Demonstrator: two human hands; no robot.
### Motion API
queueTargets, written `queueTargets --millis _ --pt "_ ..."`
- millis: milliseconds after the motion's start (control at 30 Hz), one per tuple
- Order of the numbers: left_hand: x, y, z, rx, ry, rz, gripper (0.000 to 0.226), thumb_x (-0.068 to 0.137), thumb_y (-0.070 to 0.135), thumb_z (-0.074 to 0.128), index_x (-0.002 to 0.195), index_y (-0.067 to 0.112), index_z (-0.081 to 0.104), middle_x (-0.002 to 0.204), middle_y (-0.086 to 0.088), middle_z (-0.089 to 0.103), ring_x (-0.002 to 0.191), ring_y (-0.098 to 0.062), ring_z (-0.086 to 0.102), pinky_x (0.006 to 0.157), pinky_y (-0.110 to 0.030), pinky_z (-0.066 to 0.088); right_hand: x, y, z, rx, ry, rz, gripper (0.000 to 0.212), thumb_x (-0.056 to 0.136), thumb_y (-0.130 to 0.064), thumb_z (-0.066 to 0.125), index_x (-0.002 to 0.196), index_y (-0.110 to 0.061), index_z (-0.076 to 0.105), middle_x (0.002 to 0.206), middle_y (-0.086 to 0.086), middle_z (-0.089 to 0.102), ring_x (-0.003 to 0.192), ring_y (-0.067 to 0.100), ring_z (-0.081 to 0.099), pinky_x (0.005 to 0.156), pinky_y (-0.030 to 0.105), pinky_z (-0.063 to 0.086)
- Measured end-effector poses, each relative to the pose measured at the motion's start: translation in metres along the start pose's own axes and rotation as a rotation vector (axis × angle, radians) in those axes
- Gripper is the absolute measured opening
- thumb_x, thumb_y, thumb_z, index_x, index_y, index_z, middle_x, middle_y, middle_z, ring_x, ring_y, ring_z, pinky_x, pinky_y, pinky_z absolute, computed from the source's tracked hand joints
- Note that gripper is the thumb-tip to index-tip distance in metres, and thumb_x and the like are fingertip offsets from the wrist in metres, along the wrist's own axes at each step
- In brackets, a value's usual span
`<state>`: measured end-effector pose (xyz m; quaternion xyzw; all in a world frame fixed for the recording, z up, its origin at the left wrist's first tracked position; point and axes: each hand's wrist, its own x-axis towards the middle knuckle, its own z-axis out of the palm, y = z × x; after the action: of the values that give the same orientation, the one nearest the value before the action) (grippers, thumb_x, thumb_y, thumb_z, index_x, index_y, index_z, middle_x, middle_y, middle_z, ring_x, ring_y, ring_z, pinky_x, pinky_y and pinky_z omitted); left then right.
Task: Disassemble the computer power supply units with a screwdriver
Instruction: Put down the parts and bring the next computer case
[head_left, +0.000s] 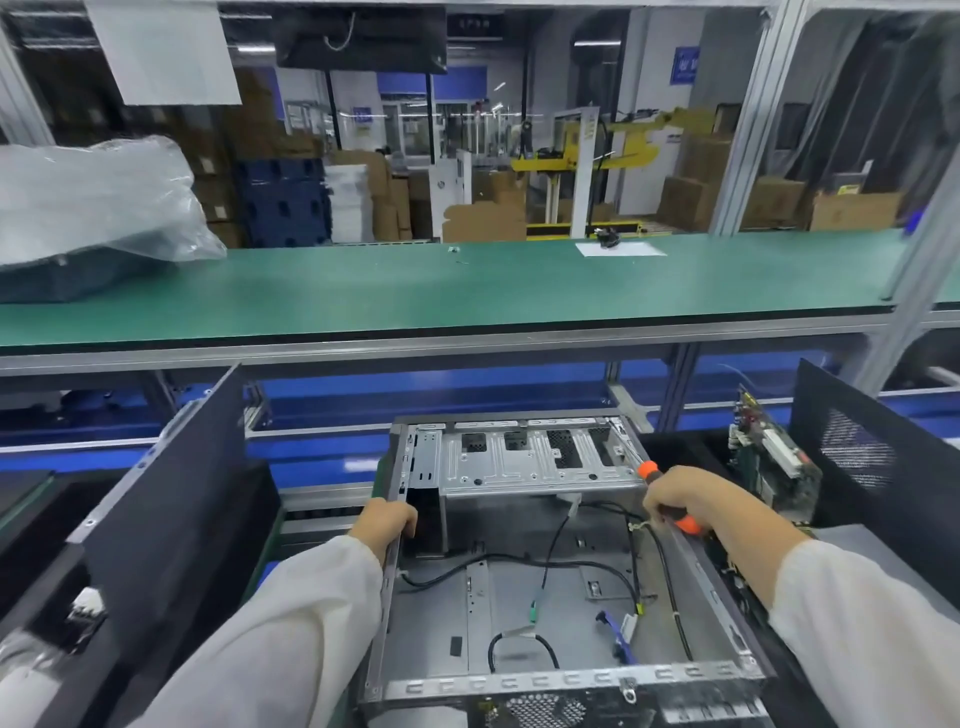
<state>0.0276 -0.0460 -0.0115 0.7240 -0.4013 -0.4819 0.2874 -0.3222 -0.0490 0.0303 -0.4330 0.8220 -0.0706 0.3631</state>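
Right hand (675, 499) is wrapped round the orange screwdriver (670, 496) at the case's (571, 680) right edge, left hand (387, 522) gripping the left edge; looks like screws get hunted next, tip still needs seating.

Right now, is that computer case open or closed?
Open. The case has no side panel, so its bare floor and loose cables show. The left hand grips its rim.

Both your white-sleeved arms reach forward, your left hand (385, 524) curled over an edge, your right hand (680, 498) gripping a handle.
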Motion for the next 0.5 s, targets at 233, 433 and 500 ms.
queueTargets --millis 233,433,500 --pt "-0.005 0.005 -0.005 -0.113 0.031 0.110 0.014 0.071 -0.009 0.051 0.081 0.000 0.046 0.076 -0.011 0.041 0.068 -0.026 0.038 0.056 -0.027 0.030 -0.005 0.003 -0.013 0.111 0.065 -0.084 0.017 0.072 0.012 0.060 0.070 -0.001 0.050 0.072 0.013 0.047 0.060 0.023 0.047 0.050 0.024 0.038" --pt "-0.012 0.038 -0.016 -0.164 0.179 0.335 0.018 0.074 -0.003 0.054 0.068 0.009 0.041 0.067 -0.007 0.040 0.063 -0.022 0.038 0.058 -0.032 0.034 0.001 -0.009 -0.033 0.348 0.252 -0.260 0.018 0.073 0.007 0.061 0.069 -0.005 0.049 0.060 0.011 0.047 0.054 0.022 0.045 0.051 0.025 0.036" --pt "-0.011 0.046 -0.021 -0.168 0.224 0.425 0.015 0.077 -0.001 0.055 0.072 0.010 0.047 0.069 -0.007 0.047 0.065 -0.022 0.042 0.060 -0.032 0.037 0.004 -0.013 -0.032 0.420 0.332 -0.330 0.016 0.073 0.004 0.064 0.072 -0.007 0.052 0.060 0.010 0.049 0.052 0.021 0.045 0.049 0.024 0.036"
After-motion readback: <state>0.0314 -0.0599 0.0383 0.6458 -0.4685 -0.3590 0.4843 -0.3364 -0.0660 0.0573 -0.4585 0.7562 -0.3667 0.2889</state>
